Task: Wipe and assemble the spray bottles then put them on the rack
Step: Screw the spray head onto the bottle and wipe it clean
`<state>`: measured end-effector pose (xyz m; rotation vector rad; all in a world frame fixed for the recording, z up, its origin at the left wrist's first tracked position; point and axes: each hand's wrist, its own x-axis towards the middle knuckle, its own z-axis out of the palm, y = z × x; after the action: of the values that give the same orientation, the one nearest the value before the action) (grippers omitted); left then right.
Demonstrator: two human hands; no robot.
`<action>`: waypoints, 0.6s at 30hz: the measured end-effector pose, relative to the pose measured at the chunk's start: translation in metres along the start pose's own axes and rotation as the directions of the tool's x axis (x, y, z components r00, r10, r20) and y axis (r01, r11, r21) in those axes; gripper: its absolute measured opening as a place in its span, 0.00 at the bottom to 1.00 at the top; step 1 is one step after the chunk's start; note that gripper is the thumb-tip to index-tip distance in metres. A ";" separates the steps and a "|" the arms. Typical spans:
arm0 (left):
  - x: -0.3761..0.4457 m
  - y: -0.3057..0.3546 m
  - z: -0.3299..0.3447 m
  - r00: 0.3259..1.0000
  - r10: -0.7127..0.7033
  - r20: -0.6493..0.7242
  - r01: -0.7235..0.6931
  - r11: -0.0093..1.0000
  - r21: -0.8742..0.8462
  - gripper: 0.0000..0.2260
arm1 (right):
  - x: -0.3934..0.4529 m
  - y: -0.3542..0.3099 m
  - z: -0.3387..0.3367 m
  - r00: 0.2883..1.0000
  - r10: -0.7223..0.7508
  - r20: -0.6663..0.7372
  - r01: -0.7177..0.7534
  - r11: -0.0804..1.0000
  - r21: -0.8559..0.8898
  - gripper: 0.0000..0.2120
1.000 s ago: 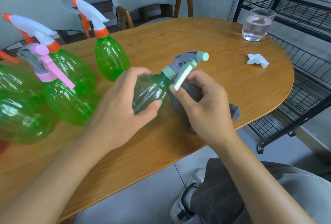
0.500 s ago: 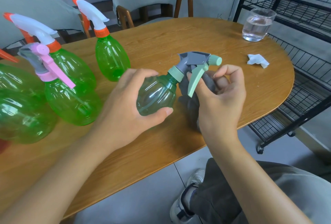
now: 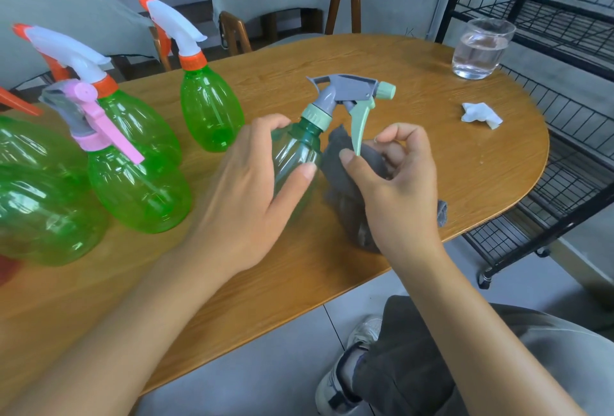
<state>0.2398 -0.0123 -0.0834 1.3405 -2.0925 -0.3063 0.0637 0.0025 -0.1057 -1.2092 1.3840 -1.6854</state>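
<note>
the left hand (image 3: 252, 189) grips the dark green bottle (image 3: 294, 158) round its body, thumb on the near side and fingers curled over the far side, tilting it so the neck points up and to the right, just above the wooden surface (image 3: 415, 90). a grey and mint sprayer head (image 3: 349, 93) sits on the bottle's neck, its mint trigger hanging down towards the right hand (image 3: 402, 189). that hand holds a grey cloth (image 3: 345, 166) bunched in the palm, with thumb and forefinger narrowed to a pinch at the tip of the trigger; whether they actually touch the trigger i cannot tell. the cloth lies just right of the bottle and touches it.

at the left stand bright green bottles: one with a pink sprayer (image 3: 89, 116) near the left edge, two with white and orange sprayers (image 3: 176, 30) farther back. a glass of water (image 3: 480, 48) stands at the far right, and a crumpled white tissue (image 3: 480, 113) lies nearer. a black wire rack (image 3: 564, 10) stands right of the surface.
</note>
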 end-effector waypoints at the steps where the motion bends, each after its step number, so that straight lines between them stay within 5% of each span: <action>1: 0.001 0.001 0.001 1.000 -0.005 -0.010 0.006 1.000 0.011 0.24 | 0.000 0.001 0.000 1.000 0.020 0.003 -0.020 1.000 0.007 0.16; 9: 0.007 0.000 0.003 0.991 -0.133 -0.029 0.135 0.989 0.068 0.35 | -0.003 -0.005 -0.001 1.000 0.025 0.015 -0.024 0.997 -0.075 0.17; 18: -0.001 0.001 0.002 0.998 -0.069 0.016 0.069 0.998 0.017 0.34 | -0.002 -0.014 -0.001 0.972 -0.190 -0.142 0.146 0.951 -0.272 0.09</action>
<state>0.2383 -0.0108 -0.0847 1.4263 -2.0696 -0.3306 0.0644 0.0078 -0.0927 -1.3917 1.6877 -1.7974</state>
